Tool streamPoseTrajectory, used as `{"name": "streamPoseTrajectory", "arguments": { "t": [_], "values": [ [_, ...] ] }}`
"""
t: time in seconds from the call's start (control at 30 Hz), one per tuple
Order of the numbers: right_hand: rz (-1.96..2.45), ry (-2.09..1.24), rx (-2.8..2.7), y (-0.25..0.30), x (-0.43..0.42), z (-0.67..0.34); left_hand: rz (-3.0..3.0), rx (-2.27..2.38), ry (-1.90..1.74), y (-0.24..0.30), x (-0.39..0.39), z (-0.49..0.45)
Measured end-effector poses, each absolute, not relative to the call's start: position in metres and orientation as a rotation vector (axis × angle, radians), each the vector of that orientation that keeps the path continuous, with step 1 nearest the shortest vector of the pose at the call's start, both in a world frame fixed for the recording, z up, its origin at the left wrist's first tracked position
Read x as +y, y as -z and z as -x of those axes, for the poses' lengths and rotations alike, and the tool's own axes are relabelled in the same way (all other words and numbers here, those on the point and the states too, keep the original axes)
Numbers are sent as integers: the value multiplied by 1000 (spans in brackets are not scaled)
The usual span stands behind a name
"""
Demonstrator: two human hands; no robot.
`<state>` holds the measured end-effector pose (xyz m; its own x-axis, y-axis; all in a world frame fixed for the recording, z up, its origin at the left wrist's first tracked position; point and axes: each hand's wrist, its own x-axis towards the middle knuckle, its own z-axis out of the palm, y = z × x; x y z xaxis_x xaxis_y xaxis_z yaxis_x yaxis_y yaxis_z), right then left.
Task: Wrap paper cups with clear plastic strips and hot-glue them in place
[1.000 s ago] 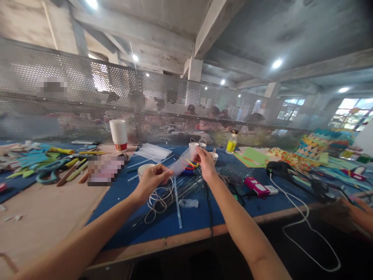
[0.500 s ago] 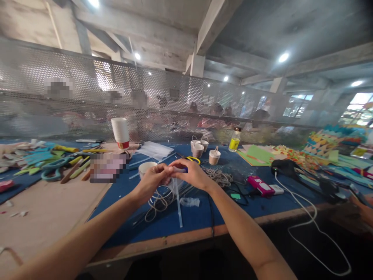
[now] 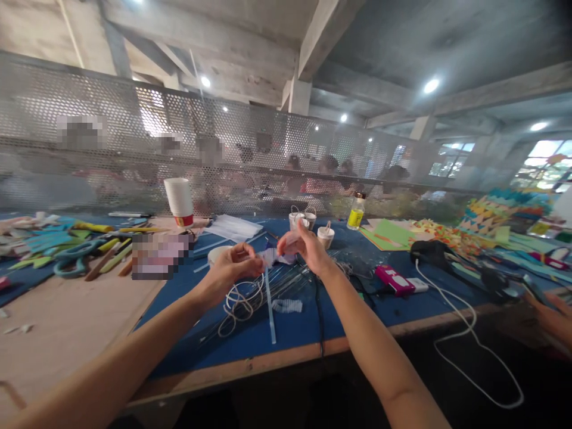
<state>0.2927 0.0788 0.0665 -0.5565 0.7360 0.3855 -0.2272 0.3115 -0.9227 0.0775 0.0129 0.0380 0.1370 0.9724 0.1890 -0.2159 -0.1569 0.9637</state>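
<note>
My left hand (image 3: 236,267) is above the blue mat (image 3: 201,351), fingers curled with the tips together; whatever they may hold is too small to make out. To its right, my right hand (image 3: 308,249) is raised with thumb and fingers apart and nothing visible between them. A bluish-purple crumpled piece (image 3: 285,257) shows just below the right fingers. Beneath the hands lie a looped pale cord (image 3: 236,307), a clear strip (image 3: 270,313) and a pale ribbed piece (image 3: 287,305). A white paper cup (image 3: 217,255) stands partly hidden behind my left hand.
A stack of paper cups (image 3: 179,202), scissors (image 3: 78,257) and coloured scraps are at left. Small cups with cord handles (image 3: 326,236) and a yellow-labelled bottle (image 3: 356,213) stand behind. A magenta device (image 3: 394,280) and white cable (image 3: 469,322) are at right, near another person's hand (image 3: 547,313).
My hands, together around a small bluish piece before, have come apart. The right hand has risen and its fingers have spread; the left has stayed nearly in place. The view has shifted slightly.
</note>
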Motion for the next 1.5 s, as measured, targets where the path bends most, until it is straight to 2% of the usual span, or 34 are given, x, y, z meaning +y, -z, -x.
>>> {"name": "streamPoseTrajectory", "arguments": {
  "t": [0.33,0.6,0.77,0.93,1.17,1.5],
  "values": [
    [553,-1312,-2052,-46,80,-275,-1498,999,-1337,-41,14,-79],
    [588,-1196,-2027,-45,79,-272,-1531,1269,-1386,-48,11,-68],
    [572,-1127,-2005,-38,73,-260,-1588,1254,-1307,-48,11,-63],
    [519,-1218,-1962,-35,74,-256,-1675,1275,-1287,-39,15,-51],
    [619,-1080,-1977,-34,69,-254,-1927,1353,-1260,-38,10,-40],
    [548,-1230,-1934,-32,64,-248,-2276,1331,-1407,-40,14,-34]
  ]
}}
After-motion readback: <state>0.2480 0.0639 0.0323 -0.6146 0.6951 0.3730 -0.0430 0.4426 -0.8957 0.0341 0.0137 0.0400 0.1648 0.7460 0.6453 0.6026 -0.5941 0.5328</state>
